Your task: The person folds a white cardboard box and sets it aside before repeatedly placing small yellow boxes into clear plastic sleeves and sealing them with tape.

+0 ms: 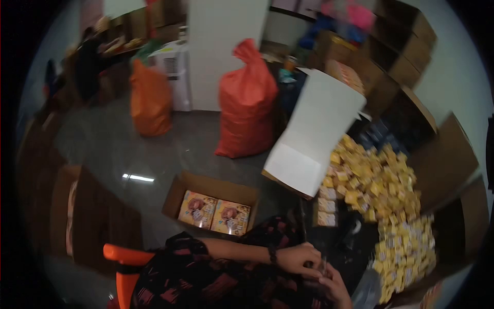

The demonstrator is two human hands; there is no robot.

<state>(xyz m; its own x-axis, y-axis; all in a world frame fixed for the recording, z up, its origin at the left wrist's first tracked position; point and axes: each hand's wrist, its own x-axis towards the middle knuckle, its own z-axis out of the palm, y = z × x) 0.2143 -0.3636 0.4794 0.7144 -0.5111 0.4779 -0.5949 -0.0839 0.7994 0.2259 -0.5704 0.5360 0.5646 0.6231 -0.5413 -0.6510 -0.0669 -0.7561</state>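
Close together at the edge of the dark table (355,257), my left hand (300,258) and my right hand (333,284) have their fingers curled in and meeting. Whatever they pinch is too small and blurred to make out. A dark bracelet (272,254) circles my left wrist. Beside my right hand lies something clear like a plastic bag (368,287). Beyond the hands, a short row of small boxes (327,207) stands on the table. To the right spreads a large heap of small yellow packets (378,177), with more packed in tight rows (404,252) nearer me.
A large white box (314,134) leans over the table's far end. On the floor, an open carton (177,198) holds two printed boxes (230,217). Red (247,105) and orange (150,100) sacks stand farther off. Another person (88,67) sits at far left.
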